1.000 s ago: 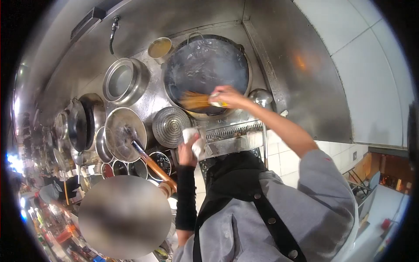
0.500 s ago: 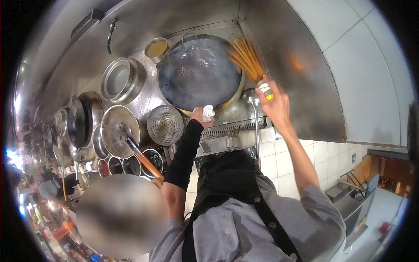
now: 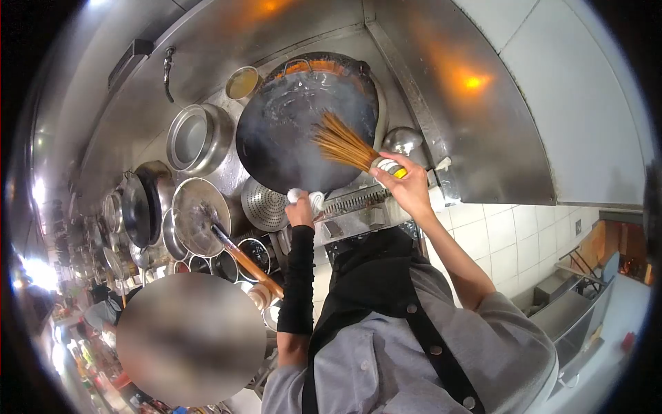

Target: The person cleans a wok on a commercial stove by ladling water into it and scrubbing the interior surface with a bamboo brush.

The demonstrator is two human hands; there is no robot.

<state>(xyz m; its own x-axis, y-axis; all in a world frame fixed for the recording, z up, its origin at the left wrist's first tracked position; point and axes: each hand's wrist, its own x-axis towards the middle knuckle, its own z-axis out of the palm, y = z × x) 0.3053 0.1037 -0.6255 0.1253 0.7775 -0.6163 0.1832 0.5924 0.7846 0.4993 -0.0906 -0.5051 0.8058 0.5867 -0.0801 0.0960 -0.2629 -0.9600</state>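
Note:
A large dark wok (image 3: 276,131) gives off steam over the burner, with an orange glow behind its far rim. My left hand (image 3: 301,210) is closed on a folded white cloth (image 3: 316,201) at the wok's near rim. The black sleeve covers that forearm. My right hand (image 3: 407,186) grips the taped handle of a bamboo brush (image 3: 343,143), its bristles spread over the right part of the wok. Whether the bristles touch the wok's surface, I cannot tell.
A perforated ladle (image 3: 264,205) and a wood-handled strainer (image 3: 198,210) lie left of the wok. Nearby are a metal pot (image 3: 192,136), a small pot of yellowish liquid (image 3: 242,83), a steel ladle (image 3: 403,141) and a tap (image 3: 168,69).
The wok has tilted toward me and left, and flame glow shows behind it. My right hand has brought the brush back leftward over the wok. My left hand still holds the cloth.

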